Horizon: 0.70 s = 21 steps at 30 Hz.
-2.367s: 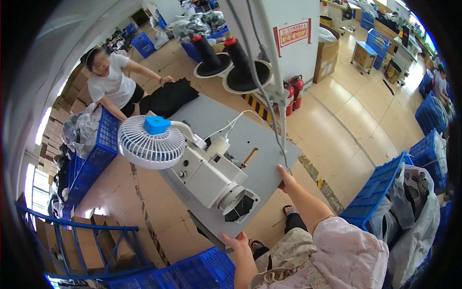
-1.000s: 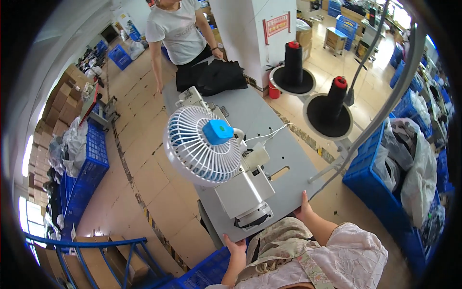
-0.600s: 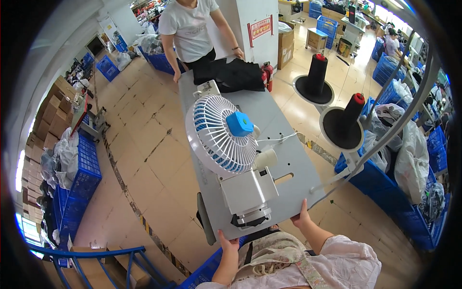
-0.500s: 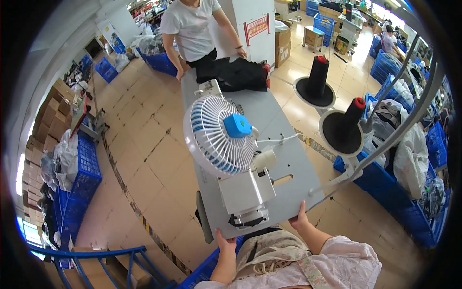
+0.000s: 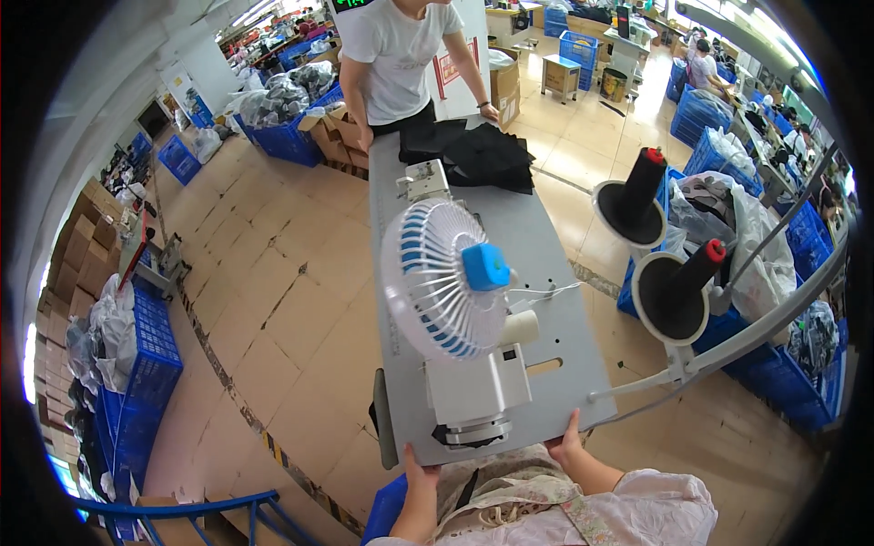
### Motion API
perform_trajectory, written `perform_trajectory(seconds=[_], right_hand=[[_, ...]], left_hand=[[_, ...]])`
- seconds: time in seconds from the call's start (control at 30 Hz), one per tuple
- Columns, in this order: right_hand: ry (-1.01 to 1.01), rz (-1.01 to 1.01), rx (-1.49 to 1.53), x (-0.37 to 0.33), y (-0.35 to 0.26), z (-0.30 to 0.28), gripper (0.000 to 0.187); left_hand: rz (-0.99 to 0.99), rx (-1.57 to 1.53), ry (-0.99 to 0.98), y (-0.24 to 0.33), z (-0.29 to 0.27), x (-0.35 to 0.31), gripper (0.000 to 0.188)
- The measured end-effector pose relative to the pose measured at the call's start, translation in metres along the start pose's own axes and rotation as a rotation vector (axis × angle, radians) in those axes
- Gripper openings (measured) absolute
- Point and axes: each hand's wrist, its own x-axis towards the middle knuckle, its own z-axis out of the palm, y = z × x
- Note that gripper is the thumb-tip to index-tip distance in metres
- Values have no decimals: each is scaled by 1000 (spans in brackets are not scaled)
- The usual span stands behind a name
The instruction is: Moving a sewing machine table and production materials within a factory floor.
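A grey sewing machine table [image 5: 569, 373] stretches away from me. At its near edge, my left hand [image 5: 421, 471] grips the left corner, thumb on top, with the fingers hidden underneath. My right hand [image 5: 568, 448] grips the same edge further right, also thumb up. Between them sits the white sewing machine [image 5: 478, 387], and a white fan [image 5: 446, 278] with a blue hub stands above it. Black cloth pieces [image 5: 482, 155] lie at the far end. There a person in a white shirt [image 5: 401, 68] has hands at the table's far edge.
Two black thread cones [image 5: 635, 196] stand on a thread stand with a curved white arm [image 5: 756, 341] at the right. Blue crates [image 5: 155, 350] with bagged goods line both sides. A blue metal rail [image 5: 182, 505] is low on the left. Cartons [image 5: 505, 91] stand beyond the pillar.
The table's far end and the other person have shifted right in the picture, and more cartons and crates show behind that person. Both my hands keep their grip on the near edge.
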Motion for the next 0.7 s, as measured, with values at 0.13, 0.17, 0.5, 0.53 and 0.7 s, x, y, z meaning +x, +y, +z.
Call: perform_trajectory(seconds=[0.13, 0.17, 0.5, 0.53, 0.7], right_hand=[[138, -100, -97, -23, 7, 20, 71], [136, -111, -86, -17, 9, 17, 71], [142, -190, -61, -12, 10, 1, 71], [184, -158, -43, -16, 19, 1, 71], [90, -207, 55, -30, 50, -4, 69]], left_hand=[[-37, -30, 2, 1, -6, -3, 48], [-43, -21, -10, 2, -8, -2, 48], [-202, -52, -110, 12, 2, -5, 50], [-175, 2, -54, 20, -4, 1, 51], [-236, 66, -24, 43, -10, 25, 55]])
